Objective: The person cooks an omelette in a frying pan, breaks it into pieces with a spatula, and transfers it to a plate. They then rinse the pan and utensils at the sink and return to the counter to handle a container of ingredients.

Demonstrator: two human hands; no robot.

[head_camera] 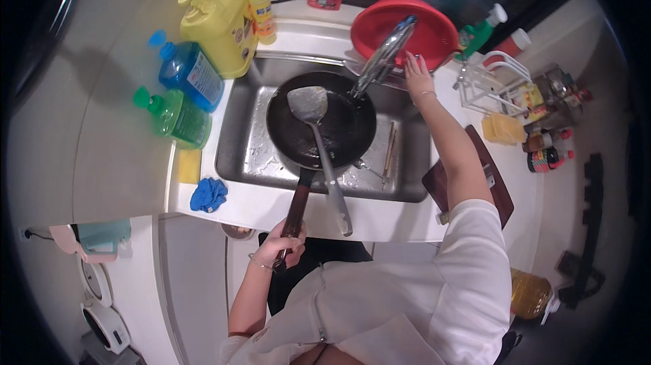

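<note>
My left hand (286,248) grips the dark handle (296,212) of a black frying pan (346,126). The pan is over the steel sink (244,161), its handle reaching past the front edge. Lying in it is a metal spatula (308,103), whose long handle crosses the rim towards me. Beside the chrome faucet (389,49), my right hand (419,80) reaches out with fingers extended, holding nothing visible. Whether its fingertips touch the faucet or the red basin (440,24) behind is unclear. Chopsticks (390,151) and a fork-like utensil (374,170) lie on the sink bottom.
Left of the sink stand a yellow jug (213,24), blue (196,77) and green (180,121) pump bottles, a yellow sponge (190,166) and a blue cloth (208,194). On the right are a white rack (488,85), a dark red cutting board (501,197) and several seasoning bottles (546,159).
</note>
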